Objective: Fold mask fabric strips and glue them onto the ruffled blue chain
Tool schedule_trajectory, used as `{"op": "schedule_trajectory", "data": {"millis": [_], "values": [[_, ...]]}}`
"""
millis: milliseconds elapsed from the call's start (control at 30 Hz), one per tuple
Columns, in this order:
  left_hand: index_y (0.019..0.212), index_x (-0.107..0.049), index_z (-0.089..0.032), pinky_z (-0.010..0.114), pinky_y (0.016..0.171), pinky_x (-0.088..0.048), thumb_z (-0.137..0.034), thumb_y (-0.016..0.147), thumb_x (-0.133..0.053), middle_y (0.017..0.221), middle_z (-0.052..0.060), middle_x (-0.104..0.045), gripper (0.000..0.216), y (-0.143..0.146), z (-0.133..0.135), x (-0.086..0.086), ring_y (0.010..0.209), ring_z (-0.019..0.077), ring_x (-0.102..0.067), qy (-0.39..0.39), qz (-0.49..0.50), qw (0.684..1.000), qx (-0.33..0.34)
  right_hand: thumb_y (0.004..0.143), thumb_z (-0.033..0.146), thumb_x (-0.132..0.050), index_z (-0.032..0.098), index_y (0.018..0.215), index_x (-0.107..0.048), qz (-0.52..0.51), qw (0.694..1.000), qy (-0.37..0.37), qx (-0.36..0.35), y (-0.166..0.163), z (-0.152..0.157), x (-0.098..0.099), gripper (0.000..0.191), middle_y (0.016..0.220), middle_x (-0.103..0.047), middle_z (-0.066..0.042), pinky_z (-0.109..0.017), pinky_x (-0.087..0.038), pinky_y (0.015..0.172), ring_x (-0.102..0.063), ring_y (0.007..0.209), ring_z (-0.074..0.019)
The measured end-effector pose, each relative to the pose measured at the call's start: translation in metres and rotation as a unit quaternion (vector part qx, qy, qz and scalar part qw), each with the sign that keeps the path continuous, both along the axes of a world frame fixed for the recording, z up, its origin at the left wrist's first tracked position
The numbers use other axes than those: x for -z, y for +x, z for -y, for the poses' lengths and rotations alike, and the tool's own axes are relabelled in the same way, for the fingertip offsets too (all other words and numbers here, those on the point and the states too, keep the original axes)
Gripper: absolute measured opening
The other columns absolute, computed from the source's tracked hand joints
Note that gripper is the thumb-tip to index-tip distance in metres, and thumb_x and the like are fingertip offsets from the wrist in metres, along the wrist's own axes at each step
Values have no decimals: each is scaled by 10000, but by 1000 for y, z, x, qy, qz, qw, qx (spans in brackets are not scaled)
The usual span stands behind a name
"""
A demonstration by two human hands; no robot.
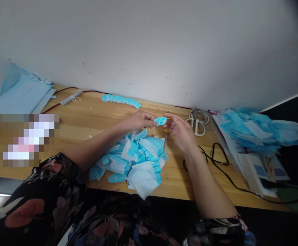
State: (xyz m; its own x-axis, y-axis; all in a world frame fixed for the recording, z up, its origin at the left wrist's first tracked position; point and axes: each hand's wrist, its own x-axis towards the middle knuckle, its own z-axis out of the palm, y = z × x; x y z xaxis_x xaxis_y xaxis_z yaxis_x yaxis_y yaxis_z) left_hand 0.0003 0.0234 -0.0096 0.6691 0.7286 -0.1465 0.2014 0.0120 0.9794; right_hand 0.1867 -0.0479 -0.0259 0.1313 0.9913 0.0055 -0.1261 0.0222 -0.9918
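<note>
My left hand (pixel 141 120) pinches a small folded blue fabric piece (pixel 160 120) above the wooden table (pixel 87 123). On the other end of that piece is my right hand (pixel 180 131), fingers curled, which also seems to hold a thin tool with a yellow part (pixel 165 138) pointing down. Under both hands lies a heap of blue and white fabric scraps (pixel 133 159).
White-handled scissors (pixel 197 121) lie right of my hands. A black cable (pixel 220 162) loops across the table. Stacks of blue fabric sit at the far right (pixel 256 131) and far left (pixel 23 92). A pleated blue strip (pixel 120 100) lies by the wall.
</note>
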Motion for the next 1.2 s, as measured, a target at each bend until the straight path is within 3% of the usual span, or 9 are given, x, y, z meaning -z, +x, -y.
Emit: {"op": "schedule_trajectory", "data": {"millis": [267,500,667,900,1200], "values": [[713,-662,-129,202,513,-295,-286,721,-637,580,-42,-518,159,0,1,3,527,61,-409,59,-30,998,15,775,398,-705,265,980,-740,54,998,8,29,-2,-1,5,247,881,-676,4,-279,-490,777,-599,772,-120],[678,-631,-137,206,494,-280,-318,725,-632,538,-62,-462,187,-2,4,0,483,54,-365,74,-39,995,62,742,331,-715,254,979,-730,59,998,23,21,-4,-1,5,250,759,-607,27,-272,-479,745,-559,721,-117],[678,-636,-128,207,535,-316,-323,687,-672,570,-46,-512,199,-2,-2,1,530,63,-419,48,1,999,12,836,470,-586,253,1042,-708,-7,1000,8,-2,-1,-1,1,324,865,-671,-11,-291,-495,780,-608,798,-143],[719,-643,-130,216,589,-364,-377,677,-702,611,-33,-541,257,-1,-13,15,578,71,-462,16,70,997,-21,728,434,-740,245,922,-734,35,999,-1,13,-2,-3,8,272,839,-699,0,-294,-468,822,-604,794,-134],[757,-684,-129,212,615,-388,-344,666,-710,672,-22,-604,235,0,-4,1,615,75,-490,13,41,999,-33,675,407,-750,222,819,-708,103,995,14,5,-8,-1,1,239,766,-660,18,-282,-433,746,-546,714,-130]]}}
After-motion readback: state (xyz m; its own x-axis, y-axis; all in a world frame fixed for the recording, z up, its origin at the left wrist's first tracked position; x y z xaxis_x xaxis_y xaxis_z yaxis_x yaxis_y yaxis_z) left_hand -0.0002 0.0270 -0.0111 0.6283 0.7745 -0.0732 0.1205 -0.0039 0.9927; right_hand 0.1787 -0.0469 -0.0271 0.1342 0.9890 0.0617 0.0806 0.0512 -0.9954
